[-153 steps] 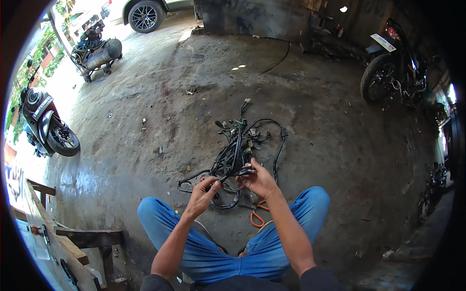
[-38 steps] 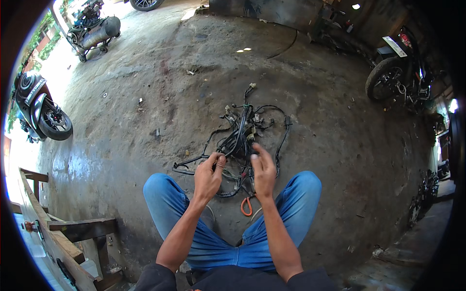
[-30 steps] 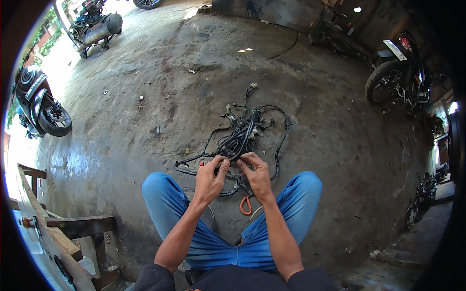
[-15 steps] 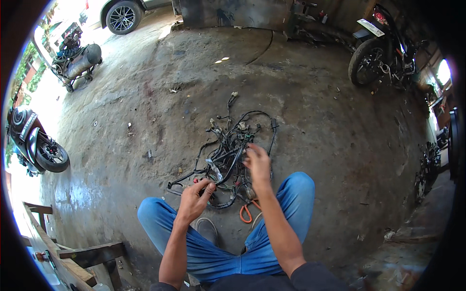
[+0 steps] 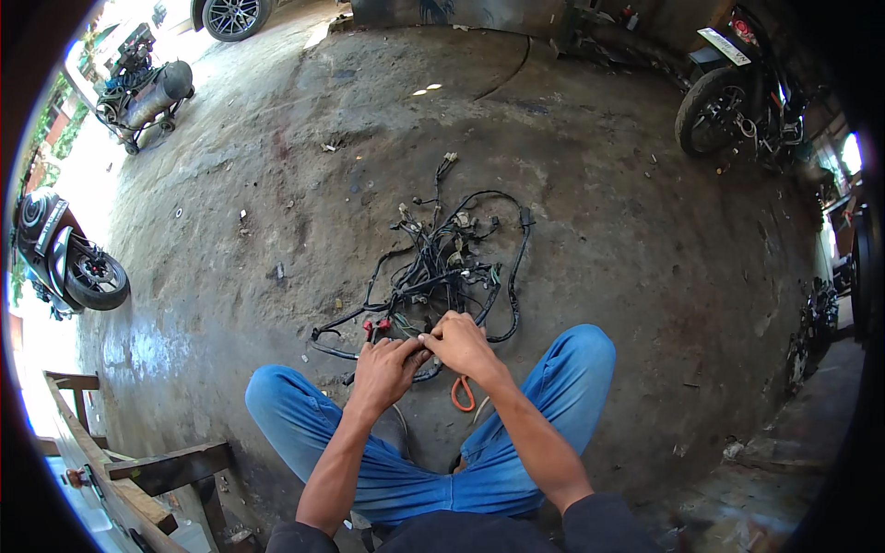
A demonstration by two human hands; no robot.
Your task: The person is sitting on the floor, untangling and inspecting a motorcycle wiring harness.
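Observation:
A tangled black wire harness (image 5: 435, 256) with pale connectors and red pieces (image 5: 383, 326) lies on the concrete floor (image 5: 230, 304) between and beyond my bent knees. My left hand (image 5: 385, 371) is closed on a part of the harness at its near side. My right hand (image 5: 458, 343) is beside it, fingers bent and thumb meeting the left hand's fingers, gripping the harness there too; the exact piece is mostly hidden by the fingers. An orange loop handle (image 5: 462, 394) of a tool lies just below my hands, between my shoes, the rest hidden.
A wooden frame (image 5: 166, 470) stands at lower left. A scooter (image 5: 69, 258) is at left, a tank compressor (image 5: 147, 97) behind it, a car wheel (image 5: 230, 17) at top. A motorcycle (image 5: 737, 115) stands at upper right, by a dark wall (image 5: 442, 14).
My right hand has come down from the middle of the harness to beside my left hand, which moved slightly right. A pale strip seen among the wires half a second ago is now out of sight.

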